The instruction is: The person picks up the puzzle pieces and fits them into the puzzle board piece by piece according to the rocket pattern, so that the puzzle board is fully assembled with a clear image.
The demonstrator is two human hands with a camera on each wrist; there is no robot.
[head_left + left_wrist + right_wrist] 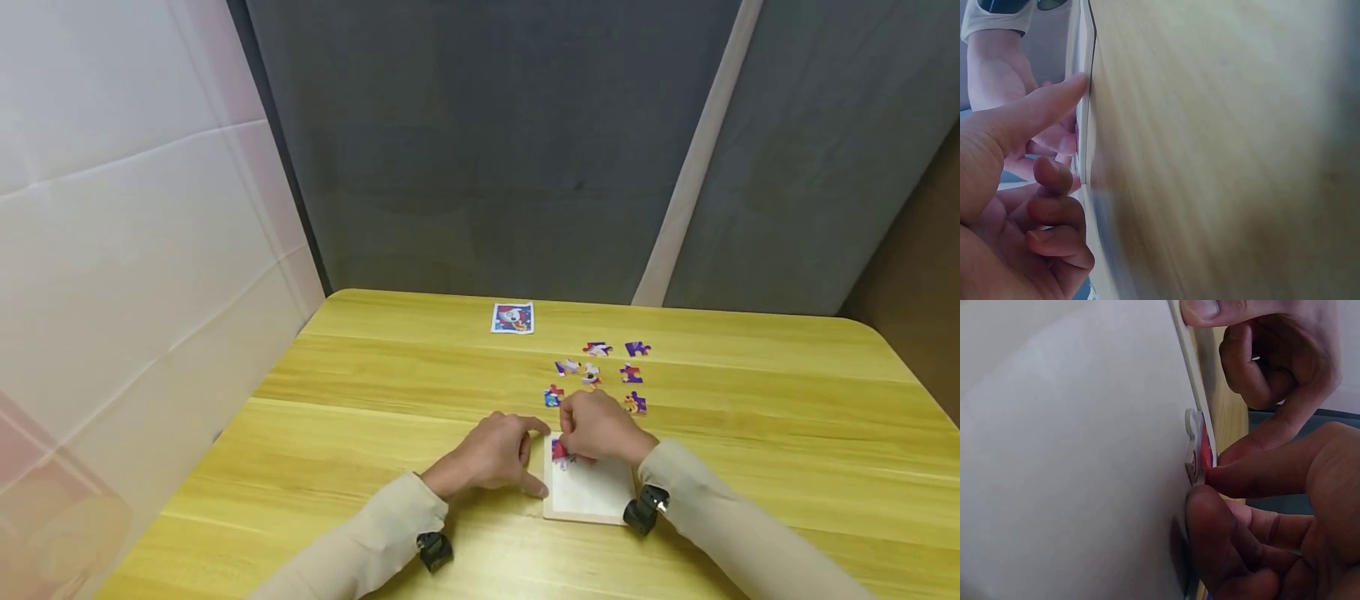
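Yellow wooden table (375, 433), grey curtain behind. White wooden puzzle tray (596, 496) steadied at its left edge by left hand (491, 454), thumb and forefinger spread. Right hand (600, 429) apparently pinching red puzzle piece (1200, 453) at fingertips, tray's far-left corner. Loose pieces (600, 372) beyond.

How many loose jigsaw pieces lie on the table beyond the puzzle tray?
7: two at the far end, three in the middle row, two nearest the hands. The right hand may hide more.
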